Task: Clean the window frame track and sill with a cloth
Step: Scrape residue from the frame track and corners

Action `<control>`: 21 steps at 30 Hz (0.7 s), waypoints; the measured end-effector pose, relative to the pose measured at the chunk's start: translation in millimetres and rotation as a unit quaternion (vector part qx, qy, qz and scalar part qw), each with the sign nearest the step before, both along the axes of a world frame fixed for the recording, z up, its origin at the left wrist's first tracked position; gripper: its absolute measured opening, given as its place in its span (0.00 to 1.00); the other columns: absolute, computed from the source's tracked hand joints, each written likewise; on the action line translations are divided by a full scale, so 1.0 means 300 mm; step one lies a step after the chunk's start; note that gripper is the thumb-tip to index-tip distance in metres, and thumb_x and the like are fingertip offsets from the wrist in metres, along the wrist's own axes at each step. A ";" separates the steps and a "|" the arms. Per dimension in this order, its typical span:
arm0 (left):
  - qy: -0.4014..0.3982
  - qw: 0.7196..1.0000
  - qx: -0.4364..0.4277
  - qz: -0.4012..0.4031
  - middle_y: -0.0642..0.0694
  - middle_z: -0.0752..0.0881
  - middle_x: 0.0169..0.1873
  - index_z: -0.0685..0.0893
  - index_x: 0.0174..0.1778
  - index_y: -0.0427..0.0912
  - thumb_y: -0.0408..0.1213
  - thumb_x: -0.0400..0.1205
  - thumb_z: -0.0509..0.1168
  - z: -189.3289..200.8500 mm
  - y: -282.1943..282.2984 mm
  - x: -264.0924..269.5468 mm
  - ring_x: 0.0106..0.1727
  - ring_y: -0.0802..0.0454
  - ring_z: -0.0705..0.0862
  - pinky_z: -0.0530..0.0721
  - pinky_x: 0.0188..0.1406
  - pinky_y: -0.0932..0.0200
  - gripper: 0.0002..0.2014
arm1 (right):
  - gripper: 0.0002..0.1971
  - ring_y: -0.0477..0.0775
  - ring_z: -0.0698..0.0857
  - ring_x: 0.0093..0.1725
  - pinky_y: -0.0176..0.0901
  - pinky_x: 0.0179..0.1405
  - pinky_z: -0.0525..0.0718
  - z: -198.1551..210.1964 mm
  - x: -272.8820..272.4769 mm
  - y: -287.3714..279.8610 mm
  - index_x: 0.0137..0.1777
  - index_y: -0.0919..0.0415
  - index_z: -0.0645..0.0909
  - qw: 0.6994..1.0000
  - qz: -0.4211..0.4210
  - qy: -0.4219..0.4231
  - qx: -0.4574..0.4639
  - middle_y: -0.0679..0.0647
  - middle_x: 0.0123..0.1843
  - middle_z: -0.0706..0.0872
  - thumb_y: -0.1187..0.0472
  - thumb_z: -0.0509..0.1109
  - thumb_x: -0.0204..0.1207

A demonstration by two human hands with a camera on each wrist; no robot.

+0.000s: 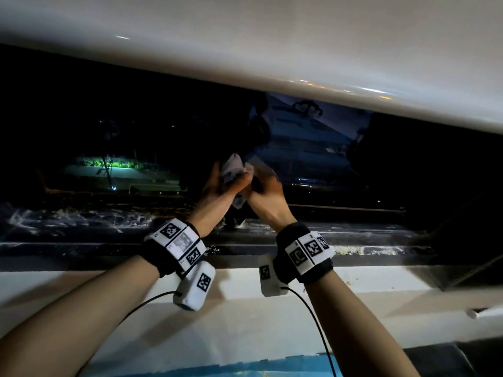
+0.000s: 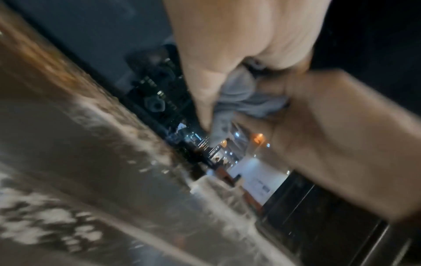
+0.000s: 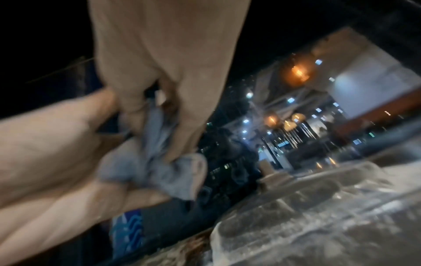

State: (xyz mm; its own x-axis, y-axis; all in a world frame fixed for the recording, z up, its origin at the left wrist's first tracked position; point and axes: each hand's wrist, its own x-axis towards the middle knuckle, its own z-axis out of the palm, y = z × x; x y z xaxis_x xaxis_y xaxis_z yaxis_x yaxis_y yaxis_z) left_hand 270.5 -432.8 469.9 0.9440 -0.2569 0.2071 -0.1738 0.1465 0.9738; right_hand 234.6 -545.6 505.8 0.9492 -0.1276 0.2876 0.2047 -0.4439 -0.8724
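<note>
Fingers of both the left hand (image 1: 217,183) and right hand (image 1: 265,191) curl round the bunched cloth (image 1: 234,171), held above the track (image 1: 81,221) beyond the sill (image 1: 109,284). Best refold to a clean face first.

Soft crumpled grey cloth (image 1: 234,172), glossy white sill (image 1: 353,308), grimy dark track (image 1: 81,224) w/ whitish residue

outside: night street past the glass, lit buildings (image 3: 355,86) with orange lamps (image 3: 298,72) glowing
green light: a bright green patch (image 1: 109,161) off to the left, down below
floor: blue mat (image 1: 190,368) under the white ledge
</note>
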 end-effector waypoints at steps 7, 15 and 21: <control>-0.094 0.990 0.108 0.018 0.46 0.82 0.55 0.75 0.63 0.48 0.31 0.76 0.71 -0.033 -0.002 0.064 0.53 0.59 0.83 0.80 0.51 0.67 0.20 | 0.18 0.56 0.87 0.56 0.58 0.58 0.85 -0.037 0.011 -0.143 0.62 0.56 0.79 0.995 0.014 0.058 0.076 0.59 0.58 0.87 0.70 0.70 0.73; -0.172 0.879 0.439 -0.064 0.52 0.80 0.66 0.76 0.69 0.54 0.45 0.85 0.58 -0.085 0.005 0.052 0.66 0.49 0.77 0.65 0.53 0.72 0.16 | 0.14 0.55 0.86 0.56 0.48 0.60 0.82 -0.128 0.002 -0.271 0.57 0.57 0.83 0.977 -0.026 0.061 -0.205 0.57 0.55 0.89 0.67 0.67 0.73; -0.152 0.875 0.440 -0.131 0.49 0.88 0.42 0.83 0.52 0.53 0.45 0.82 0.57 -0.038 0.095 0.011 0.35 0.62 0.84 0.77 0.38 0.71 0.10 | 0.15 0.56 0.82 0.62 0.35 0.55 0.72 -0.188 -0.036 -0.286 0.64 0.59 0.81 0.962 0.033 0.065 -0.264 0.57 0.61 0.86 0.58 0.67 0.78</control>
